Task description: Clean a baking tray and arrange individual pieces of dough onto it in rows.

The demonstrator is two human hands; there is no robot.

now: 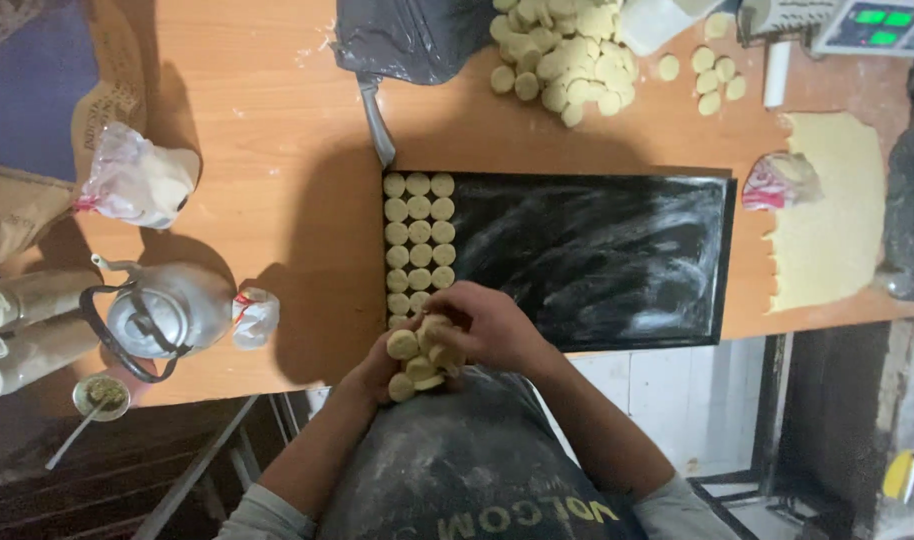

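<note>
Head view shows my left hand (377, 375) cupped under a stack of dough rounds (417, 360), while my right hand (492, 325) pinches one round off its top. Just beyond my fingers, the black tray (597, 260) holds three neat columns; I should set each round flat, touching its neighbours.

A handful of small, round, pale dough discs (417, 362) sits stacked and overlapping at the near edge of a black, flour-smeared rectangular baking tray (597, 260); three neat columns of the same discs (418, 245) lie flat along its left end.
</note>
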